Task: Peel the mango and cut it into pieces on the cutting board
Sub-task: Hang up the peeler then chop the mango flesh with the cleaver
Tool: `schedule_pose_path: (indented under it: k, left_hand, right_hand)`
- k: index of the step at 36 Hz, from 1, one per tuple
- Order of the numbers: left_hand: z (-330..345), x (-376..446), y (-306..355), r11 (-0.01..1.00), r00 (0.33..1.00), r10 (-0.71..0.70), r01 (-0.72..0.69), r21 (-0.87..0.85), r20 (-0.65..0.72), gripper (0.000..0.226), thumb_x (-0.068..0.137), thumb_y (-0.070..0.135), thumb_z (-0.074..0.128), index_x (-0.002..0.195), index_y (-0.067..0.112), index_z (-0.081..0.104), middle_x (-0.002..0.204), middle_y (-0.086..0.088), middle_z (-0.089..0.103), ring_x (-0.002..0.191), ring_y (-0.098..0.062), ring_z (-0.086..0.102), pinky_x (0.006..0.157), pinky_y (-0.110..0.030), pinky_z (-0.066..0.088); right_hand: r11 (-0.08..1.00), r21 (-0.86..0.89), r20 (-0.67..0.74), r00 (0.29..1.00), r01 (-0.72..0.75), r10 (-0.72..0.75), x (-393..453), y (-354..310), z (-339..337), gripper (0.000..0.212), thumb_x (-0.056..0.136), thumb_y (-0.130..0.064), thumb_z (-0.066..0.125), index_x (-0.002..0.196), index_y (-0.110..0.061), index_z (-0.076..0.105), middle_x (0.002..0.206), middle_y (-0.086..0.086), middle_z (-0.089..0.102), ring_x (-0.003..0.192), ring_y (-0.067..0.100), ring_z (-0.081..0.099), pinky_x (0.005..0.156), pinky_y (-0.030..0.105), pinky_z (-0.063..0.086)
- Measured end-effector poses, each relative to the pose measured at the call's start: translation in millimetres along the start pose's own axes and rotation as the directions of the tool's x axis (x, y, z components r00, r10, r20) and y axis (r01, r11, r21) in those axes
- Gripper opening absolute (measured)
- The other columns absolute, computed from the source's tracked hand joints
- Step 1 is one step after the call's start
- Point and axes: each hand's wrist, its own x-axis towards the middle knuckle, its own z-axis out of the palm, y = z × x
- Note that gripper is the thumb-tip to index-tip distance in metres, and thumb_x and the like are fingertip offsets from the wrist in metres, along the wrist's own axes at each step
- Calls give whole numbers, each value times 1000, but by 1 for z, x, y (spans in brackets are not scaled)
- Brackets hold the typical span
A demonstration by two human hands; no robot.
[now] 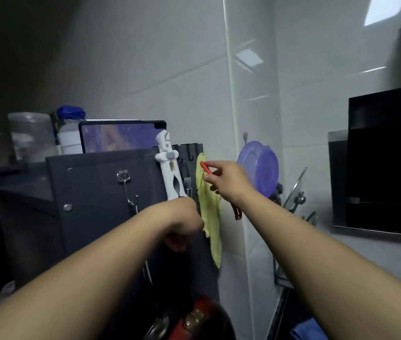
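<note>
Neither a mango nor a cutting board is in view. My right hand (226, 182) is raised to the wall and pinches a slim red tool (204, 166) that hangs there; the tool's lower red end shows below my wrist. My left hand (182, 222) is lower and to the left, fingers curled downward, touching the edge of a hanging yellow cloth (209, 209). Whether the left hand grips anything is hidden by its back.
A dark hanging rack (101, 187) with metal hooks carries a white opener-like tool (169, 165). A tablet (121, 137) and a clear jar (31, 133) stand behind it. A purple lid (260, 168) hangs on the tiled wall. A black appliance (385, 155) is at right.
</note>
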Motion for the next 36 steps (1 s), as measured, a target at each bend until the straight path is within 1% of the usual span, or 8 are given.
schedule_pose_path:
  k: [2, 4, 9, 14, 19, 23, 29, 36]
  left_hand:
    - [-3, 1, -2, 1000, 1000, -10, 11, -20, 21, 27, 103, 13, 49, 93, -8, 63, 71, -19, 68, 47, -30, 64, 45, -33, 57]
    - [-5, 3, -2, 999, 999, -16, 18, -48, 39, 31, 105, 19, 52, 100, -9, 62, 72, -18, 69, 49, -30, 65, 45, -33, 57]
    - [-9, 0, -1, 997, 999, -4, 8, -70, 51, 32, 106, 22, 53, 102, -9, 61, 74, -20, 70, 52, -30, 66, 48, -34, 58]
    - [-11, 1, -1, 999, 999, 9, -7, -47, 51, 34, 107, 22, 52, 103, -11, 61, 72, -20, 69, 47, -27, 64, 49, -34, 59]
    - [-7, 7, -7, 999, 997, 18, -15, -32, 70, 37, 106, 20, 50, 110, -15, 61, 78, -22, 69, 50, -28, 64, 49, -33, 58]
    - [-8, 12, -13, 999, 997, 30, -27, -40, 68, 33, 106, 21, 51, 105, -11, 60, 73, -19, 69, 50, -28, 65, 45, -31, 57]
    - [-9, 12, -15, 999, 996, 41, -38, -37, 76, 36, 106, 23, 52, 110, -12, 61, 87, -22, 75, 54, -29, 67, 49, -33, 59]
    - [-14, 7, -15, 996, 994, 61, -56, -63, 87, 36, 107, 22, 51, 116, -12, 59, 84, -22, 71, 48, -25, 65, 47, -29, 57]
  right_hand:
    - [999, -45, -33, 999, 17, -19, 19, -4, 9, 41, 89, -33, 73, 129, -35, 64, 100, -3, 74, 82, 20, 72, 79, 40, 61]
    - [996, -86, -77, 997, 22, -29, 31, -7, 12, 41, 89, -36, 71, 129, -37, 64, 103, -3, 74, 84, 20, 71, 82, 41, 59]
    - [993, -119, -103, 994, 21, -33, 48, -13, 12, 41, 88, -38, 72, 128, -36, 65, 105, -3, 74, 84, 21, 71, 84, 40, 59]
    - [977, -209, -40, 998, 46, -56, 51, -22, 22, 41, 90, -34, 71, 130, -34, 65, 113, 3, 71, 99, 25, 66, 83, 28, 49]
    - [957, -285, -62, 995, 57, -78, 52, -29, 28, 40, 92, -29, 69, 132, -30, 64, 118, 7, 71, 102, 30, 65, 91, 34, 51]
    - [936, -347, -93, 990, 64, -102, 51, -29, 27, 34, 92, -27, 68, 126, -30, 67, 115, 9, 71, 101, 32, 64, 90, 38, 53]
    - [943, -332, -88, 995, 16, -48, 51, -19, 32, 37, 92, -29, 69, 129, -30, 66, 117, 7, 71, 99, 28, 65, 86, 35, 53]
    - [954, -297, -23, 999, 21, -29, 40, -13, 41, 50, 95, -26, 66, 143, -32, 53, 122, 7, 68, 102, 27, 64, 90, 35, 51]
